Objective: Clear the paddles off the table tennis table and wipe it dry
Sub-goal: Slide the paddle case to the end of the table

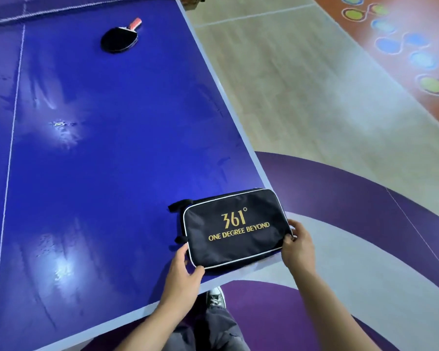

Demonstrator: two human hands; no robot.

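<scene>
A black paddle case with gold lettering and white piping lies on the near right corner of the blue table tennis table. My left hand holds its near left corner, thumb on top. My right hand pinches its right end, which overhangs the table's side edge. Far up the table, close to the net, lies a black paddle with a red handle. The tabletop shows wet streaks and droplets.
The white centre line runs along the left. Beyond the table's right edge is a wooden and purple floor with coloured circles. My shoe and trouser leg stand below the table's near edge.
</scene>
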